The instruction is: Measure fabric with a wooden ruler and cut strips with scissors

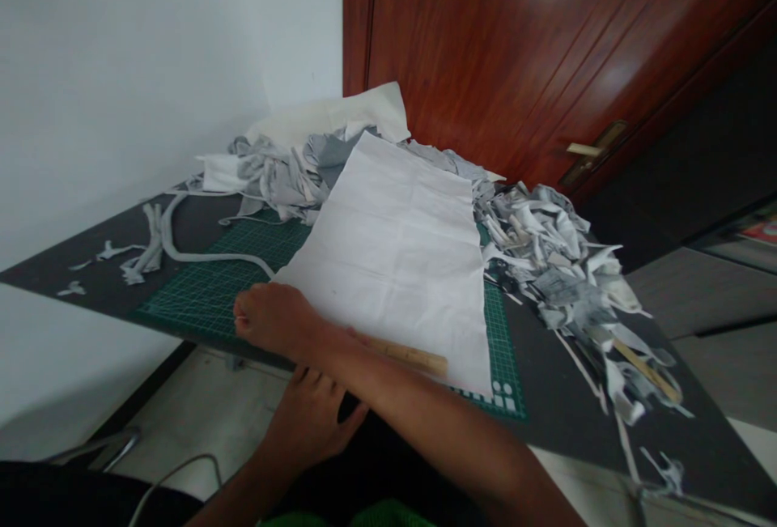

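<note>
A white cloth sheet (406,244) lies spread over a green cutting mat (212,300). My right arm crosses over my left, so my right hand (270,316) is at the left corner of the cloth, above the mat's front edge. Its fingers are curled closed; whatever they hold is hidden. My left hand (312,414) is beneath the right forearm, thumb spread from the fingers, with the fingertips mostly hidden. A wooden stick (409,355) rests along the front of the cloth, its left end behind my right forearm. A grey-white strip (212,257) curves towards my right hand.
Heaps of grey and white cloth scraps lie at the table's back (279,179) and right (546,244). Another wooden stick (647,369) is among the right scraps. The dark table (564,414) stands against a white wall (151,65) and a brown door (461,49).
</note>
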Available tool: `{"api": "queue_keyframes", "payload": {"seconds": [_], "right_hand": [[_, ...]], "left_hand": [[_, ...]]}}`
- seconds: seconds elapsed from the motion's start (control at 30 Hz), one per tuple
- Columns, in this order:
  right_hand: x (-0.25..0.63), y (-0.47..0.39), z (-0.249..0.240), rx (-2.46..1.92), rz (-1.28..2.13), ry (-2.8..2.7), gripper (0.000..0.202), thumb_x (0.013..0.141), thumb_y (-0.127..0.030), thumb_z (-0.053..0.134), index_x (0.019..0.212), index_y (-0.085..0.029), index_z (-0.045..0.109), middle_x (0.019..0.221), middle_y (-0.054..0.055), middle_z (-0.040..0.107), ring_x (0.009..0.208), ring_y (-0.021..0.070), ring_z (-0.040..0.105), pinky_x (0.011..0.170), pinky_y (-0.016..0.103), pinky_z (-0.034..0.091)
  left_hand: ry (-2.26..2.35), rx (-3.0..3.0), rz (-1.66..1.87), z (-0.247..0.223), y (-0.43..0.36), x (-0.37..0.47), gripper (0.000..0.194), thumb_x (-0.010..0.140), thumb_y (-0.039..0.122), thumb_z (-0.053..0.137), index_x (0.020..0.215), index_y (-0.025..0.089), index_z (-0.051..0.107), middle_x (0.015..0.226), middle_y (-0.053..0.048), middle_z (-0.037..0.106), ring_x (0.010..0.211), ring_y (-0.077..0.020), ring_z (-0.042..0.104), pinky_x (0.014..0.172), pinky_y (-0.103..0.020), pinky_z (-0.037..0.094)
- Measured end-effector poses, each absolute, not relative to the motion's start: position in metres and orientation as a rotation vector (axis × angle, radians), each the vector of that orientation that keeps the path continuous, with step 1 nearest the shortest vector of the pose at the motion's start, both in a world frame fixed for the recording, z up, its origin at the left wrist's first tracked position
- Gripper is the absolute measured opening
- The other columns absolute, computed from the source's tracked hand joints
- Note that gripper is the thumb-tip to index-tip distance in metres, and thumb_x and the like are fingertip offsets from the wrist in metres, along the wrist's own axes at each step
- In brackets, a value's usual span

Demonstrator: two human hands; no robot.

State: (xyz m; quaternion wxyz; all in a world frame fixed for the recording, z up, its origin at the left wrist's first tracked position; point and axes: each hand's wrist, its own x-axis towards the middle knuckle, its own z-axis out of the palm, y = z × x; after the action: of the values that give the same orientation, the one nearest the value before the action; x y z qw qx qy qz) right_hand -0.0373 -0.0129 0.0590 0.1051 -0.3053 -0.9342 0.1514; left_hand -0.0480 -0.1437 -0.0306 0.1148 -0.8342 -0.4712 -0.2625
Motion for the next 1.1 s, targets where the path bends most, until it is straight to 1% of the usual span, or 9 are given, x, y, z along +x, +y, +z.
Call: {"api": "queue_keyframes", "payload": {"seconds": [0.13, 0.3, 0.43, 0.5, 0.6, 0.67, 0.87, 1.0, 1.1], "right_hand": [[-0.039, -0.010, 0.052, -0.858, 0.466, -2.710, 0.016, 0.100, -0.028, 0.061, 0.090, -0.018, 0.068, 0.089, -0.002, 0.068, 0.079, 0.0141, 0.059, 0.058, 0.022, 0.031], [-0.051, -0.007, 0.047, -0.814, 0.590, -2.605, 0.018, 0.101, -0.030, 0.062, 0.086, -0.020, 0.065, 0.087, -0.003, 0.067, 0.080, 0.0140, 0.061, 0.063, 0.021, 0.039], [-0.033, -0.007, 0.057, -0.712, 0.939, -2.311, 0.009, 0.096, -0.022, 0.069, 0.088, -0.018, 0.065, 0.088, -0.002, 0.071, 0.081, 0.0103, 0.065, 0.074, 0.019, 0.046], [-0.001, -0.005, 0.064, -0.745, 0.977, -2.172, 0.008, 0.095, -0.024, 0.069, 0.090, -0.018, 0.067, 0.088, -0.002, 0.072, 0.077, 0.0098, 0.063, 0.073, 0.019, 0.047], [0.075, -0.001, 0.070, -0.847, 0.930, -2.012, 0.007, 0.094, -0.022, 0.066, 0.088, -0.019, 0.068, 0.087, 0.000, 0.071, 0.072, 0.0105, 0.060, 0.068, 0.021, 0.047], [0.136, -0.001, 0.069, -0.953, 0.848, -1.929, 0.007, 0.092, -0.024, 0.065, 0.089, -0.020, 0.069, 0.087, 0.000, 0.071, 0.071, 0.0116, 0.059, 0.066, 0.023, 0.046], [0.299, -0.029, 0.047, -1.347, 0.505, -1.840, 0.021, 0.093, -0.037, 0.059, 0.084, -0.021, 0.068, 0.080, 0.004, 0.067, 0.067, 0.0168, 0.059, 0.064, 0.030, 0.046], [0.363, -0.056, 0.029, -1.525, 0.328, -1.763, 0.024, 0.093, -0.042, 0.057, 0.084, -0.022, 0.066, 0.083, 0.007, 0.068, 0.072, 0.0219, 0.063, 0.066, 0.034, 0.049], [0.391, -0.068, 0.021, -1.599, 0.185, -1.737, 0.024, 0.093, -0.042, 0.055, 0.083, -0.022, 0.065, 0.084, 0.009, 0.069, 0.076, 0.0243, 0.065, 0.071, 0.037, 0.050]], "left_hand": [[-1.391, -2.473, -0.766, -0.034, -0.143, -0.049, 0.039, 0.094, 0.037, 0.054, 0.115, 0.011, 0.074, 0.107, -0.017, 0.078, 0.102, -0.0351, 0.071, 0.095, -0.052, 0.051], [-1.320, -2.489, -0.749, -0.031, -0.141, -0.051, 0.055, 0.094, 0.035, 0.054, 0.139, 0.003, 0.061, 0.134, -0.024, 0.068, 0.127, -0.0396, 0.061, 0.103, -0.055, 0.048], [-1.325, -2.441, -0.733, -0.023, -0.140, -0.051, 0.046, 0.098, 0.041, 0.052, 0.126, 0.009, 0.068, 0.124, -0.021, 0.071, 0.120, -0.0381, 0.062, 0.105, -0.055, 0.046], [-1.337, -2.436, -0.727, -0.014, -0.139, -0.051, 0.044, 0.098, 0.043, 0.053, 0.126, 0.012, 0.068, 0.124, -0.019, 0.071, 0.119, -0.0363, 0.062, 0.111, -0.054, 0.042], [-1.298, -2.494, -0.713, 0.001, -0.137, -0.050, 0.052, 0.098, 0.040, 0.056, 0.141, 0.011, 0.058, 0.138, -0.017, 0.064, 0.131, -0.0348, 0.055, 0.117, -0.051, 0.036], [-1.296, -2.524, -0.724, 0.009, -0.135, -0.049, 0.051, 0.100, 0.036, 0.055, 0.144, 0.011, 0.055, 0.140, -0.016, 0.062, 0.131, -0.0330, 0.054, 0.116, -0.049, 0.037], [-1.300, -2.625, -0.775, 0.016, -0.127, -0.046, 0.032, 0.106, 0.031, 0.048, 0.131, 0.019, 0.063, 0.119, -0.010, 0.068, 0.110, -0.0268, 0.061, 0.100, -0.041, 0.048], [-1.113, -2.720, -0.724, 0.013, -0.115, -0.046, 0.022, 0.107, 0.028, 0.047, 0.115, 0.021, 0.067, 0.105, -0.008, 0.069, 0.099, -0.0245, 0.062, 0.092, -0.037, 0.048], [-1.049, -2.726, -0.695, 0.013, -0.105, -0.048, 0.025, 0.109, 0.029, 0.043, 0.111, 0.021, 0.067, 0.102, -0.007, 0.068, 0.095, -0.0230, 0.063, 0.088, -0.035, 0.049]]}}
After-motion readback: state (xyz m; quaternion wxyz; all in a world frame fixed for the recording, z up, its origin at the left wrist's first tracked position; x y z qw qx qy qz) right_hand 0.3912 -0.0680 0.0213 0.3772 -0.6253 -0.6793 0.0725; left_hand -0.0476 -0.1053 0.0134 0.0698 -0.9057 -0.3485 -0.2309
